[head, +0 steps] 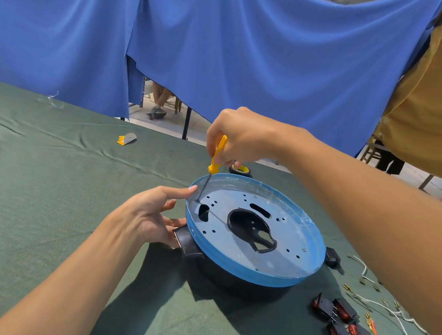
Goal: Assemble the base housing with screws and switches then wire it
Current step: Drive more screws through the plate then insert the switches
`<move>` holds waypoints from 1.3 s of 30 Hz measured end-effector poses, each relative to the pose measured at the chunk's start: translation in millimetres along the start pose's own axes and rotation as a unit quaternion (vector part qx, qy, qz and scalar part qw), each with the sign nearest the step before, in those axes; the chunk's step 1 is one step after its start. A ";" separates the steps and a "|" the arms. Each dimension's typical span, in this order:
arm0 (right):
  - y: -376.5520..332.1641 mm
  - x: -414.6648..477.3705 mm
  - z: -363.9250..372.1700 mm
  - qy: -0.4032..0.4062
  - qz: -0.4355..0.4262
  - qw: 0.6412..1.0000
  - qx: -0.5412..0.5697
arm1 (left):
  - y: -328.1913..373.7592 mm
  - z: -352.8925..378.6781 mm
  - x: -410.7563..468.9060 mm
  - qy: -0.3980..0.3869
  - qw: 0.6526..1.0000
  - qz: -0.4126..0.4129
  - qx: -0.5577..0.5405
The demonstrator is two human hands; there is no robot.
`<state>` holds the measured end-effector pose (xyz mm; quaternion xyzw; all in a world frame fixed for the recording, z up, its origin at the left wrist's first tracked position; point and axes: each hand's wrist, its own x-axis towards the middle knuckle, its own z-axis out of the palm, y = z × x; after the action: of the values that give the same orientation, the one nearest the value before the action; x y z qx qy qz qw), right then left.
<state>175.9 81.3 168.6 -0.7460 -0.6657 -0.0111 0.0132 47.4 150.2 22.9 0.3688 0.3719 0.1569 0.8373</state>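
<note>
The round base housing [288,273] lies on the green cloth, black below with a blue-filmed rim and a pale metal plate pierced by holes and cut-outs. My right hand [242,137] grips a yellow-handled screwdriver [216,156]; its thin shaft stands nearly upright with the tip on a screw [197,200] near the plate's left edge. My left hand [150,215] steadies the housing from the left, forefinger on the rim, thumb by the black side handle [185,240]. Several black rocker switches [342,323] with red faces lie at the right front, beside white, red and yellow-green wires [407,327].
A roll of tape [240,169] sits just behind the housing. A small yellow-grey scrap [126,138] lies at the far middle of the table [41,184], and clear plastic [50,99] at the far left edge. Blue and tan cloths hang behind; a seated person's legs show beneath.
</note>
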 end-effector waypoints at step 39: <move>-10.9 17.4 13.6 -0.040 0.043 0.991 -0.124 | -2.1 -3.8 4.6 -0.019 1.000 -0.009 0.012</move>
<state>167.1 100.3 155.7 -0.7694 -0.6267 -0.0634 -0.1058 47.7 153.1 17.3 0.3786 0.3609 0.1382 0.8410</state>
